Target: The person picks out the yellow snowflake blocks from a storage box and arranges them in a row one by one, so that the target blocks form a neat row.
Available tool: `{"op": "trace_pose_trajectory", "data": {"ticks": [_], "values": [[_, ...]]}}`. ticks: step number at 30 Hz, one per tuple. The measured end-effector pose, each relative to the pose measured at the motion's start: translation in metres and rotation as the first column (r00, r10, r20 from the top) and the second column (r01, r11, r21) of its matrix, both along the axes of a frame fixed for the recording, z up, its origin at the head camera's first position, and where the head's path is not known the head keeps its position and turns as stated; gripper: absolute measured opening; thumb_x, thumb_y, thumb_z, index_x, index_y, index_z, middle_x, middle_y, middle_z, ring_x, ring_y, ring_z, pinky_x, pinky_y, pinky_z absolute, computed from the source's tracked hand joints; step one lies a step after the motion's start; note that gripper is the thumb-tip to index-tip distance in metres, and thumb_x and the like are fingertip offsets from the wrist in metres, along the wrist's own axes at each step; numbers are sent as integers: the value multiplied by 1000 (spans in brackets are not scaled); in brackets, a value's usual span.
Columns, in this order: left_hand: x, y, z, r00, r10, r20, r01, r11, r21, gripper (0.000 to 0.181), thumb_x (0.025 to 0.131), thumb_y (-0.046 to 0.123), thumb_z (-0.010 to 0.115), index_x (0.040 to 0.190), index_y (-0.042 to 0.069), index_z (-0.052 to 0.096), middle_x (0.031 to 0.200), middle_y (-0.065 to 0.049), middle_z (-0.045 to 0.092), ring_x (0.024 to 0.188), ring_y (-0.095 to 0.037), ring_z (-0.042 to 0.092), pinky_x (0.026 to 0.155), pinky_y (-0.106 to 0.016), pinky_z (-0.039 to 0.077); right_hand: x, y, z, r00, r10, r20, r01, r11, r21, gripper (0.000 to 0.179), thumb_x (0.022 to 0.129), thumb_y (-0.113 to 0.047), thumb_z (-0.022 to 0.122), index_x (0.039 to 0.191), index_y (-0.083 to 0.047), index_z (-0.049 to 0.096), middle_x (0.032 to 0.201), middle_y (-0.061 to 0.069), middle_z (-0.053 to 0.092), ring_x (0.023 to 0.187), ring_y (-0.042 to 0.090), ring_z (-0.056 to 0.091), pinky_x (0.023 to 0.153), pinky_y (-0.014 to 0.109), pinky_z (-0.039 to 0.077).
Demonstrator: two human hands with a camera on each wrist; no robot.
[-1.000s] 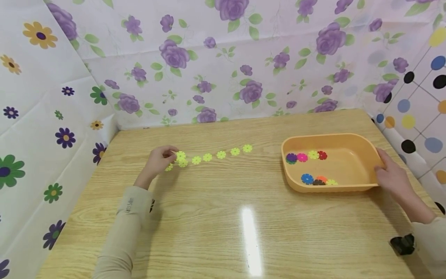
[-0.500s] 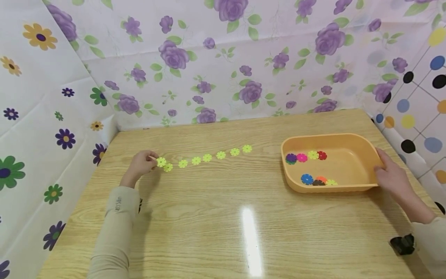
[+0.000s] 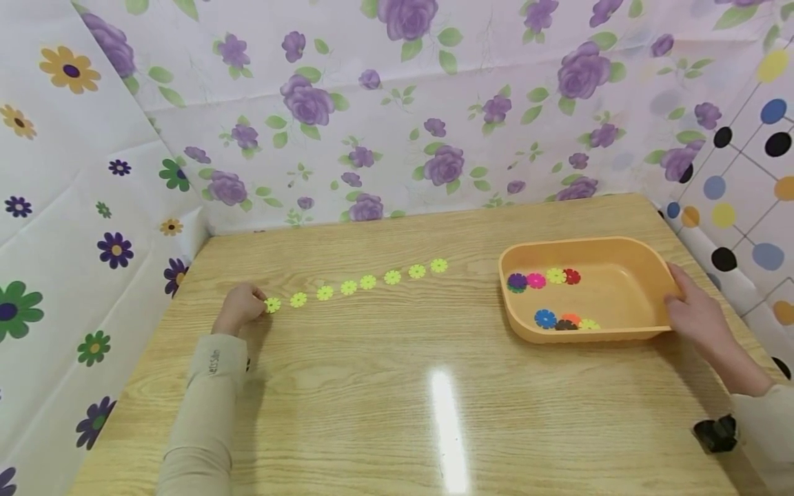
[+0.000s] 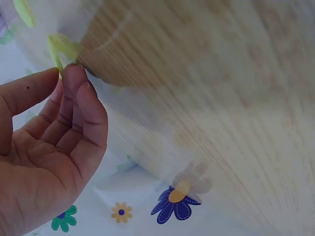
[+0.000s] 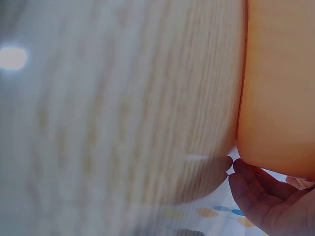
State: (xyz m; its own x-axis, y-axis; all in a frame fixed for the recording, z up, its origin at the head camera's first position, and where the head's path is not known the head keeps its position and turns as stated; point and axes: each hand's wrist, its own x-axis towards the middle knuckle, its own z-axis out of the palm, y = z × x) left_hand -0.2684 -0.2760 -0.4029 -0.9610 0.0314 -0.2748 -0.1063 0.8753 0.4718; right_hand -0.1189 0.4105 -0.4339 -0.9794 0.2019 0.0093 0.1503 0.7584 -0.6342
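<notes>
My left hand point(image 3: 240, 308) is at the left end of a row of yellow-green plastic snowflake discs on the table. Thumb and fingertips pinch the edge of the leftmost disc point(image 3: 272, 304), low over the wood. In the left wrist view that snowflake disc point(image 4: 55, 54) is seen nearly edge-on at the fingertips of the left hand point(image 4: 59, 128). Another disc point(image 3: 298, 300) lies just to its right. Far to the right, my right hand point(image 3: 701, 320) grips the side of an orange plastic tub point(image 3: 626, 333). From the right wrist, its fingers point(image 5: 246, 189) show under the tub's corner.
Inside the tub are several coloured snowflake discs, among them a blue one point(image 3: 545, 319), a pink one point(image 3: 536, 281) and a red one point(image 3: 571, 276). Patterned sheets point(image 3: 372, 103) hang behind and beside the wooden table point(image 3: 347, 399).
My left hand has moved left along the row, from above it down to its end. The disc it was letting go stays in line, and it pinches the last one. My right hand stays on the tub.
</notes>
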Motion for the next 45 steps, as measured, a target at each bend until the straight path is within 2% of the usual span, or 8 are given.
{"op": "trace_pose_trajectory", "data": {"ticks": [3, 8, 16, 23, 26, 37, 41, 45], "values": [[0, 0, 0, 999, -29, -38, 26, 998, -63, 20, 80, 1, 49, 93, -11, 57, 83, -19, 58, 73, -26, 55, 62, -35, 46, 0, -1, 0, 1000, -5, -3, 5, 1000, 6, 55, 94, -14, 25, 145, -2, 7, 134, 40, 20, 113, 62, 24, 87, 68, 22], [2, 6, 6, 993, -70, -97, 57, 990, -131, 30, 87, 11, 47, 105, -12, 54, 94, -25, 58, 77, -31, 53, 64, -40, 45, 0, -1, 2, 1000, -7, -5, 7, 1000, 8, 55, 94, -12, 26, 144, -1, 8, 132, 42, 21, 112, 63, 25, 87, 67, 23], [0, 42, 20, 961, -130, -245, 121, 991, -52, 32, 92, 18, 50, 108, -9, 56, 97, -27, 58, 82, -35, 57, 63, -41, 47, -1, 0, 1, 1000, 1, -11, -1, 1000, 16, 54, 94, -12, 27, 144, 0, 8, 131, 42, 22, 111, 63, 25, 87, 68, 22], [1, 81, 30, 934, -200, -297, 214, 977, 16, 30, 91, 18, 52, 109, -6, 58, 80, -17, 60, 57, -20, 51, 52, -32, 43, -2, 0, 0, 1000, 4, -9, -4, 1000, 9, 55, 95, -13, 27, 144, -1, 8, 132, 41, 22, 113, 62, 23, 88, 68, 21], [3, 97, 34, 918, -239, -315, 262, 965, 31, 30, 91, 18, 53, 110, -5, 58, 75, -13, 58, 54, -18, 48, 51, -31, 41, -1, 0, 0, 1000, 4, -4, -4, 1000, 9, 54, 95, -13, 27, 144, -1, 8, 132, 41, 22, 114, 62, 23, 89, 68, 20], [8, 145, 45, 840, -359, -406, 420, 905, 70, 27, 90, 16, 57, 111, 0, 59, 71, -8, 59, 57, -18, 48, 57, -33, 41, -2, 0, 0, 1000, 5, 9, -5, 1000, 19, 55, 95, -13, 26, 144, 0, 6, 132, 42, 21, 113, 62, 23, 88, 68, 21], [13, 167, 50, 792, -420, -443, 504, 859, 87, 28, 90, 15, 57, 113, 0, 59, 73, -7, 60, 62, -18, 52, 60, -32, 44, -2, 1, -1, 1000, 1, 8, -2, 1000, 30, 55, 95, -13, 26, 144, 0, 6, 133, 42, 20, 113, 63, 22, 88, 68, 21], [18, 193, 55, 734, -482, -478, 590, 801, 99, 30, 89, 15, 58, 115, 0, 58, 75, -6, 60, 70, -17, 57, 63, -31, 46, -2, 1, 0, 1000, -4, 8, 4, 1000, 24, 55, 95, -13, 26, 144, 0, 7, 133, 41, 20, 114, 63, 21, 89, 67, 20]]}}
